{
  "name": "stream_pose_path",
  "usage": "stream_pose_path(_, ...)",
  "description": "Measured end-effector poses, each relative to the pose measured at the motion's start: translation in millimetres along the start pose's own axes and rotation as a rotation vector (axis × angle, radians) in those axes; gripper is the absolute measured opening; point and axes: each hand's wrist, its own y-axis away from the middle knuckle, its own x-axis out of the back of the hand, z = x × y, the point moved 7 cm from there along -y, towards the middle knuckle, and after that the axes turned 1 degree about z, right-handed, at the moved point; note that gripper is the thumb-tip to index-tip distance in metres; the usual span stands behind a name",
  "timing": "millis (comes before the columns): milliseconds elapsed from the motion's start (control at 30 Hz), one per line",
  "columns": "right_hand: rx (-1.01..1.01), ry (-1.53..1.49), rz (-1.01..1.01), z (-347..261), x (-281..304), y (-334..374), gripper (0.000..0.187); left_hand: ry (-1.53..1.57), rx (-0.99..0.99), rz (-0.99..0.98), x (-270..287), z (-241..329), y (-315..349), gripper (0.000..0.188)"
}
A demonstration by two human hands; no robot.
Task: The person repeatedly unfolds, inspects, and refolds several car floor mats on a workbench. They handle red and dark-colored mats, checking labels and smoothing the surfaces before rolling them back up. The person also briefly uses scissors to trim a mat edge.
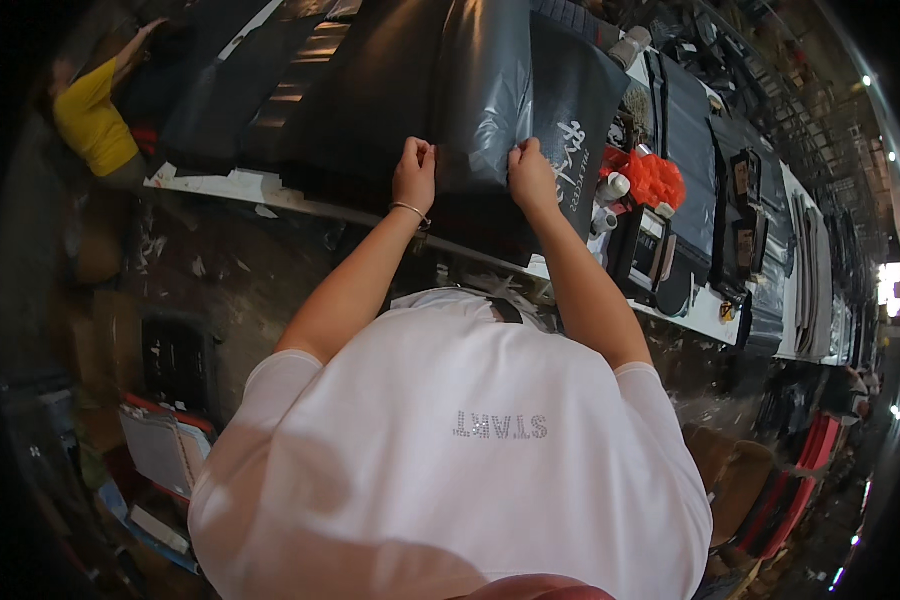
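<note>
A glossy black sheet (482, 95), like plastic film or leatherette, lies over the long work table and bulges up in a fold between my two hands. My left hand (415, 178) is closed, its fingers pinching the near edge of the sheet on the left of the fold. On the fold's right side, my right hand (532, 178) also pinches the sheet, fingers curled. Beside my right hand lies a flat black panel (582, 120) with white lettering. More dark sheeting (370, 90) spreads to the left of the fold.
Right of my hands are an orange-red plastic bag (657, 180), white bottles (613, 187) and a black box (640, 240). Further right lie stacked dark sheets (682, 130). A person in a yellow top (97, 118) stands at far left. The table's pale edge (220, 185) runs before me.
</note>
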Motion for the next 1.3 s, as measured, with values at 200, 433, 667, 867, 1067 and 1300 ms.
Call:
stream_pose_path(200, 0.048, -0.353, 0.137, 15, 24, 28, 0.029, 0.102, -0.218, -0.079, 11, 25, -13, 0.058)
stream_pose_path(433, 0.283, -0.246, 0.303, 53, 93, 118, 0.021, -0.445, -0.412, -0.262, -41, 114, 1, 0.116)
stream_pose_path(667, -0.070, 0.085, 0.189, 244, 91, 112, 0.018, -0.439, -0.349, -0.277, -56, 100, -7, 0.088)
stream_pose_path(867, 0.055, 0.350, -0.133, 278, 21, 55, 0.051, -0.325, -0.375, -0.328, -48, 99, -11, 0.074)
stream_pose_path(1067, 0.230, 0.627, -0.006, 296, -22, 16, 0.047, -0.345, -0.378, -0.306, -50, 109, -6, 0.075)
stream_pose_path(1300, 0.356, 0.783, -0.126, 302, -35, 25, 0.042, -0.318, -0.386, -0.278, -43, 103, -4, 0.074)
